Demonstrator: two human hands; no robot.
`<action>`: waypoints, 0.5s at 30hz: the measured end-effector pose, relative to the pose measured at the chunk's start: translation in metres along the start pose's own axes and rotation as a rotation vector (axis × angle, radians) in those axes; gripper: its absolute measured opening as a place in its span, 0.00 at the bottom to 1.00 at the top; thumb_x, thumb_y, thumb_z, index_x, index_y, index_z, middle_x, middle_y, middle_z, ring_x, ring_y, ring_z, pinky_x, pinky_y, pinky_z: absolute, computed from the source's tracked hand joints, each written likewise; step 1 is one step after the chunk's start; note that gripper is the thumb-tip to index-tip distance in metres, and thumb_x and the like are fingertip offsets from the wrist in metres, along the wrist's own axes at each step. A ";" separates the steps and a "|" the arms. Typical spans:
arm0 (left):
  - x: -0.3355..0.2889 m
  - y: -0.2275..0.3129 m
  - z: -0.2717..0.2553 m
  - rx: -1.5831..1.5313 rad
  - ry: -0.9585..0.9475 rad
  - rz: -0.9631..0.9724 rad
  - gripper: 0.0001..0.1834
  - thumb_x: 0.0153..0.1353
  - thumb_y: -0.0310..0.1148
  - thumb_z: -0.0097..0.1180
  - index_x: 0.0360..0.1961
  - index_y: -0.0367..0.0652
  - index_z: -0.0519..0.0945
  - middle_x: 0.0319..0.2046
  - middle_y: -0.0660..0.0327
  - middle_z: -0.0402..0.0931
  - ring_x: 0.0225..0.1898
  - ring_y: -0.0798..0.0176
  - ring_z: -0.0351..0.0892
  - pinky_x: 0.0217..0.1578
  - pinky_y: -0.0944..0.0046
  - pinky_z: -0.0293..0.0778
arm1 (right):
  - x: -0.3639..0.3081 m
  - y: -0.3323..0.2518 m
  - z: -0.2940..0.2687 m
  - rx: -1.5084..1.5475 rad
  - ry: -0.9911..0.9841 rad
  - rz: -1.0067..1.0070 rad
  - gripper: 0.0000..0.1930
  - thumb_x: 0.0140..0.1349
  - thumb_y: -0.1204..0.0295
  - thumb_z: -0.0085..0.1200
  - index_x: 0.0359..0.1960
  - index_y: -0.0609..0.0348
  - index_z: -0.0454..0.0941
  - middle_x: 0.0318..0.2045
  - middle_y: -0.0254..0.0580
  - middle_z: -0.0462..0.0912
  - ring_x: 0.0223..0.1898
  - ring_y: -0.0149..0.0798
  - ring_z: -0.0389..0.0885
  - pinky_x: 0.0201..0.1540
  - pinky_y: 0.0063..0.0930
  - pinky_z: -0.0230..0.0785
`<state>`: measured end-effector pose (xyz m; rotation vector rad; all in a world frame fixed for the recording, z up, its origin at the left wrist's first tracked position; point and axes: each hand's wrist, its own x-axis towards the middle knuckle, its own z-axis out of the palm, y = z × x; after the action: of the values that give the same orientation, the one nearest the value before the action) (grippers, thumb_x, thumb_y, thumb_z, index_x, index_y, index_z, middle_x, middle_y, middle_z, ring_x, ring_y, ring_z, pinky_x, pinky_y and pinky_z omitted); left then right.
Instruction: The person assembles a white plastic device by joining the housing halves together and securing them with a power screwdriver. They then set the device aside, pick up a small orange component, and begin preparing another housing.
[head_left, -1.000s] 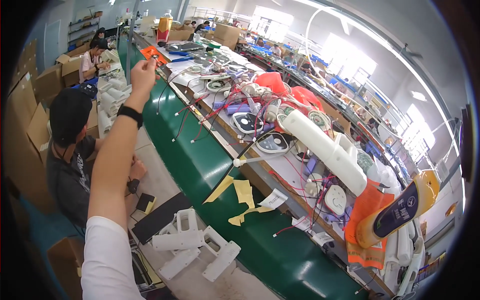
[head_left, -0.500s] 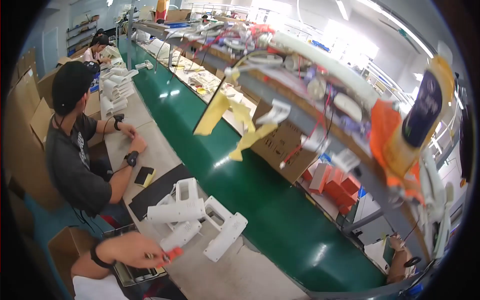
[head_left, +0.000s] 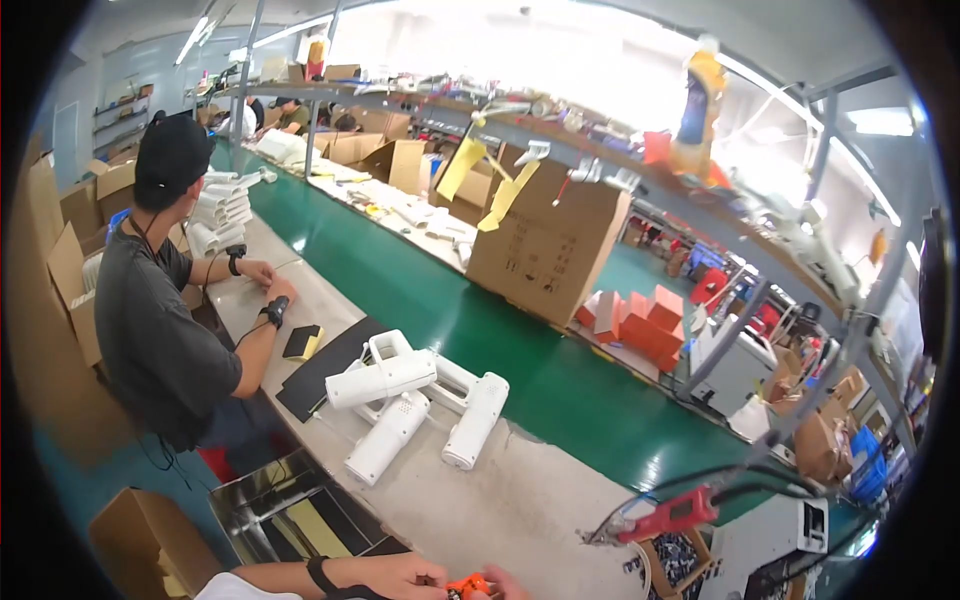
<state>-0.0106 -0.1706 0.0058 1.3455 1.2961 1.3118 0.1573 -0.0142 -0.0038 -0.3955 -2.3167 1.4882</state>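
Note:
At the lower edge, my left hand [head_left: 405, 575], with a black band at the wrist, has its fingers closed on a small orange object [head_left: 466, 586]. My right hand [head_left: 508, 584] shows only in part and meets the same object from the other side. The object's kind cannot be made out. Beyond the hands, several white plastic housings with loop handles [head_left: 388, 436] lie piled on the grey worktop [head_left: 520, 500]. Part of the pile rests on a black mat [head_left: 312, 388].
A co-worker [head_left: 165, 320] sits at the left, near a yellow-and-black block [head_left: 303, 342]. A metal tray [head_left: 235, 500] and a cardboard box [head_left: 140, 530] stand at lower left. The green belt [head_left: 400, 300] runs beyond the worktop. A red power screwdriver [head_left: 670, 512] hangs near a parts box [head_left: 680, 556].
My left hand has moved right and nearer to me with the orange object. My right hand has come into view at it. The whole view has shifted, showing the screwdriver and parts box.

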 end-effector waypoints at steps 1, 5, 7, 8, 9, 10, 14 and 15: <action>-0.005 0.001 0.005 0.011 0.018 0.035 0.09 0.65 0.29 0.52 0.29 0.35 0.77 0.26 0.57 0.80 0.29 0.70 0.78 0.30 0.66 0.74 | -0.003 -0.009 0.003 -0.011 0.017 -0.019 0.14 0.64 0.69 0.53 0.49 0.60 0.74 0.32 0.43 0.81 0.32 0.37 0.78 0.37 0.27 0.71; -0.031 -0.009 0.013 0.217 -0.007 0.181 0.09 0.64 0.28 0.53 0.28 0.34 0.78 0.25 0.55 0.79 0.26 0.65 0.78 0.28 0.64 0.73 | -0.023 -0.042 0.012 -0.048 -0.130 0.005 0.13 0.66 0.69 0.51 0.48 0.61 0.74 0.35 0.47 0.82 0.36 0.39 0.81 0.38 0.28 0.72; -0.036 -0.021 0.020 -0.051 -0.054 -0.071 0.11 0.66 0.36 0.53 0.42 0.39 0.77 0.33 0.65 0.79 0.35 0.74 0.76 0.37 0.71 0.72 | -0.030 -0.049 0.015 -0.047 -0.112 -0.015 0.12 0.66 0.68 0.51 0.48 0.61 0.74 0.35 0.48 0.82 0.37 0.39 0.82 0.39 0.29 0.72; -0.038 -0.013 0.024 -0.086 0.017 -0.057 0.13 0.66 0.35 0.53 0.47 0.38 0.76 0.37 0.64 0.78 0.37 0.74 0.75 0.41 0.72 0.72 | -0.032 -0.049 0.016 -0.059 -0.082 -0.020 0.12 0.67 0.68 0.51 0.47 0.62 0.74 0.34 0.48 0.82 0.36 0.40 0.82 0.38 0.29 0.72; -0.036 -0.010 0.026 -0.083 0.013 -0.053 0.13 0.66 0.35 0.53 0.47 0.38 0.76 0.37 0.64 0.78 0.37 0.74 0.75 0.41 0.72 0.72 | -0.034 -0.050 0.016 -0.070 -0.052 -0.023 0.11 0.67 0.68 0.51 0.45 0.62 0.75 0.34 0.48 0.82 0.35 0.41 0.82 0.38 0.29 0.72; -0.035 -0.010 0.027 -0.117 0.003 -0.065 0.14 0.66 0.35 0.52 0.48 0.38 0.76 0.38 0.64 0.78 0.37 0.74 0.75 0.42 0.72 0.72 | -0.037 -0.056 0.017 -0.077 -0.046 -0.027 0.11 0.67 0.68 0.51 0.45 0.62 0.75 0.34 0.48 0.82 0.35 0.41 0.82 0.38 0.29 0.72; -0.035 -0.012 0.027 -0.079 0.001 -0.034 0.15 0.68 0.34 0.50 0.50 0.37 0.75 0.38 0.65 0.78 0.37 0.75 0.74 0.42 0.72 0.71 | -0.036 -0.089 0.012 -0.252 -0.056 -0.143 0.11 0.64 0.67 0.53 0.42 0.60 0.77 0.31 0.50 0.81 0.32 0.47 0.82 0.35 0.32 0.73; -0.035 -0.011 0.027 -0.048 0.012 -0.022 0.15 0.68 0.34 0.50 0.50 0.37 0.75 0.38 0.65 0.78 0.37 0.75 0.74 0.41 0.72 0.71 | -0.035 -0.095 0.009 -0.365 -0.070 -0.195 0.11 0.63 0.66 0.54 0.41 0.59 0.77 0.30 0.51 0.81 0.31 0.49 0.82 0.34 0.33 0.73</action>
<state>0.0177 -0.2013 -0.0123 1.2885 1.2763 1.3291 0.1807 -0.0752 0.0747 -0.2032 -2.6010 1.0046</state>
